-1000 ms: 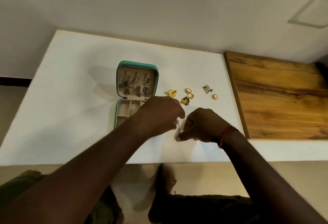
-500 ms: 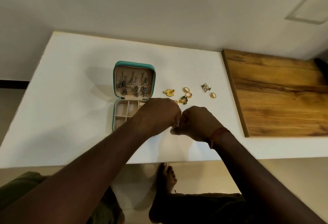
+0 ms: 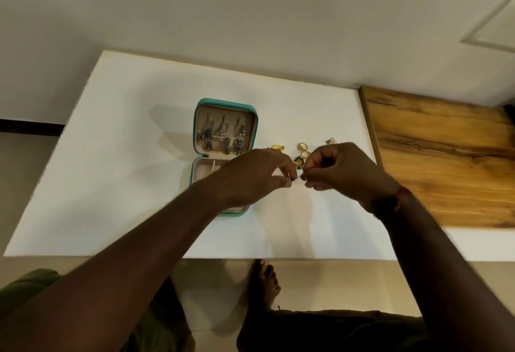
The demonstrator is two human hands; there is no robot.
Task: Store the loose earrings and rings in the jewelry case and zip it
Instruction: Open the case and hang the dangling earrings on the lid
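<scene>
A teal jewelry case lies open on the white table, with several silver earrings hung in its lid. My left hand and my right hand meet just right of the case, both pinching one small silver earring between their fingertips. Behind the hands lie a gold ornament, gold rings, a green and gold earring and a silver ring. My left forearm covers much of the case's tray.
A wooden board lies flush on the right part of the table. The table's near edge runs across the frame above my knees and a bare foot. A plain wall stands behind the table.
Both hands have lifted and moved away from me toward the loose jewelry, still pinching the small earring together. The right hand now covers part of the rings.
</scene>
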